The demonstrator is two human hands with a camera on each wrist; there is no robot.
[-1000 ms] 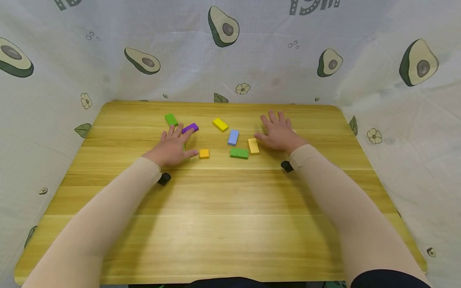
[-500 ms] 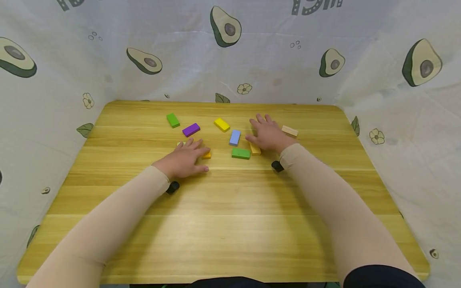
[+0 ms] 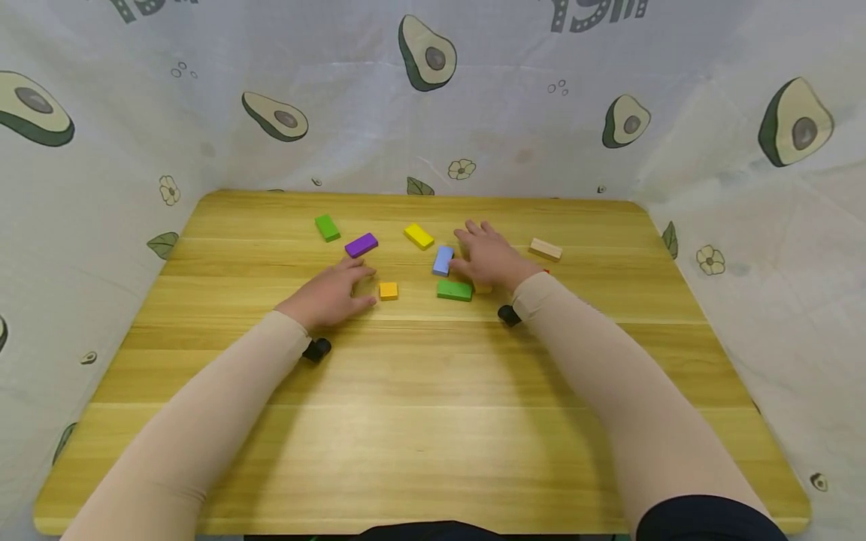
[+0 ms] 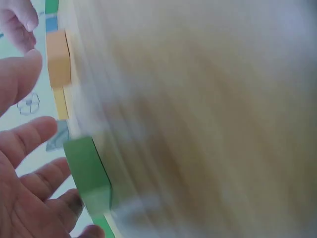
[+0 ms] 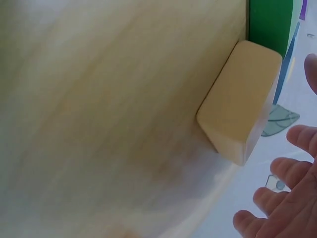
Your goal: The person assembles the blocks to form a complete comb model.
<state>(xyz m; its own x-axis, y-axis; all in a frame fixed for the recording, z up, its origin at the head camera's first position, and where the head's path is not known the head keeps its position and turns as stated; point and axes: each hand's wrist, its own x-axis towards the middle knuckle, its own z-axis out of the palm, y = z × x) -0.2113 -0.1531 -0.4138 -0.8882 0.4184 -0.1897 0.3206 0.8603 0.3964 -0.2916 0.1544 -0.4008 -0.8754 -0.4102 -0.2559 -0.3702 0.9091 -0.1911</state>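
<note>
My left hand is spread on the left, its thumb and fingertips close to a small orange block. In the left wrist view a green block lies beside its fingers; the head view hides that block under the hand. My right hand is spread over a yellow-orange block, which it mostly covers. Its thumb overlaps the edge of a blue block. A green block lies just in front of the blue one. Both hands hold nothing.
On the wooden table lie a green block, a purple block and a yellow block farther back. A pale wooden block lies right. A red bit peeks out beside the right wrist. An avocado-print sheet surrounds the table.
My right hand has slid left toward the blue block, uncovering the pale wooden block and the red bit. My left hand moved right and nearer, then back left. The visible blocks stay put.
</note>
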